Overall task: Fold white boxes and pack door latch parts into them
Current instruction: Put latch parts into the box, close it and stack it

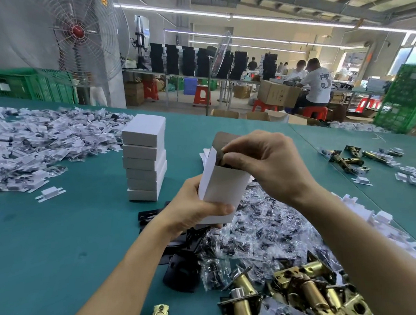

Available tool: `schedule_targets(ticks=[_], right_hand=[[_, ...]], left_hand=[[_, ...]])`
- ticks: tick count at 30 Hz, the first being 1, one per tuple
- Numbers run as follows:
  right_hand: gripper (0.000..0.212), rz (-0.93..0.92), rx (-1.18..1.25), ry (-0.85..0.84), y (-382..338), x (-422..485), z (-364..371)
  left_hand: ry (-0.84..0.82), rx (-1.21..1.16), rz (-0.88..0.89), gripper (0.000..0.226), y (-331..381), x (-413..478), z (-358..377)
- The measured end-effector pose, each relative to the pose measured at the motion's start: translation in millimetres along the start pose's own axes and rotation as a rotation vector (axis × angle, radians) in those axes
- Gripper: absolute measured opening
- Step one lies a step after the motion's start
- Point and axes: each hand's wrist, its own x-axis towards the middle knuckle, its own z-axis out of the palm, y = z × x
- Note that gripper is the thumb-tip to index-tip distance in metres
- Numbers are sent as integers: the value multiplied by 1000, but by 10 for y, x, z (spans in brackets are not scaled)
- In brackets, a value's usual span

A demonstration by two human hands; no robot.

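My left hand [193, 208] grips the lower part of a white box [225, 188], held upright and tilted above the green table, its top flap [223, 139] open. My right hand [266, 163] is at the box's mouth, fingers closed on a dark part [223, 158] that sits partly inside the opening. Brass door latches [302, 291] lie in a heap near the front edge. Clear bags of dark screws [261, 230] are piled just under the box. Black plates [180, 270] lie beside them.
A stack of closed white boxes [145, 159] stands left of my hands. Flat unfolded white inserts [36, 142] cover the far left of the green table [60, 241]. More latches [349, 157] and white pieces lie at right. A fan [80, 38] and seated workers [317, 83] are beyond.
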Motion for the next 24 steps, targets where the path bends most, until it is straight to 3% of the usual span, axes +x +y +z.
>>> schedule_targets(ticks=[4, 10, 14, 17, 20, 24], right_hand=[[4, -109, -199, -36, -17, 5, -29], [10, -40, -323, -14, 69, -29, -39], [11, 17, -191, 77, 208, -223, -1], [16, 112, -95, 193, 367, -418, -41], [16, 306, -166, 256, 634, -524, -247], [30, 633, -464, -32, 1058, -572, -584]], left_hand=[[0, -1, 1, 44, -7, -1, 2], [12, -54, 7, 37, -8, -2, 5], [68, -36, -19, 39, -85, 3, 29], [94, 1, -32, 38, -116, 8, 86], [114, -30, -50, 46, -127, 5, 115], [167, -207, -100, 74, -96, 11, 107]])
